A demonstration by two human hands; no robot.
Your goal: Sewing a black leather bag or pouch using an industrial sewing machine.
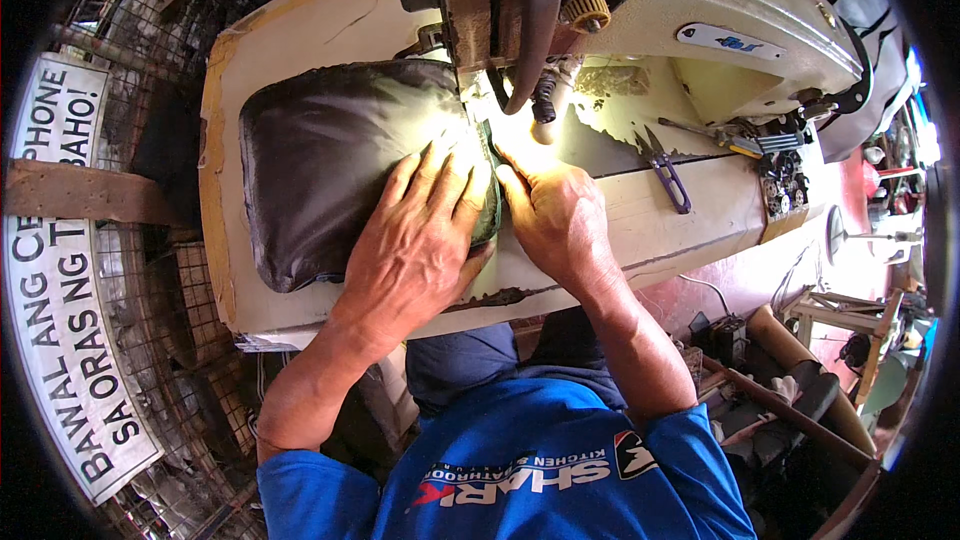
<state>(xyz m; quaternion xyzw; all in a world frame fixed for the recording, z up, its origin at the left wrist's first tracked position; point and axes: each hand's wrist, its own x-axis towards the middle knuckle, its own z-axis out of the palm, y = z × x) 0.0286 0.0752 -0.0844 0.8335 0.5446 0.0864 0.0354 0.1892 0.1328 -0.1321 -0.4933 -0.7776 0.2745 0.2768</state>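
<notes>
Dark pad: laid flat on the left part of the desk, its right side [310, 170] reaching in beneath the head of the sewing machine; its corners are rounded and its surface is creased.
Green edging: seen along the pad's right side [491, 205], between the two hands.
Left hand: spread open and laid palm down on the pad [415, 220], with its fingers pointed toward the machine's head.
Right hand: held just beside the green edging with its fingers curled [562, 215]; whether anything is pinched cannot be told, as the fingertips are washed out by glare.
Sewing machine: stood across the far side of the desk [740, 0], with a ridged yellowish knob fitted on its front [586, 12].
Desk: pale on top [640, 230], with its edging worn and chipped.
Snips: left on the desk to the right of the right hand [668, 175], purple at the handles.
Yellow-handled tool: laid near the snips [742, 147].
Small metal parts: gathered at the desk's right end [785, 188].
Blue shirt: worn by the person, below the desk's near edge [540, 490].
Sign: fixed to wire mesh at far left [70, 340], crossed by a brown strap [90, 192].
</notes>
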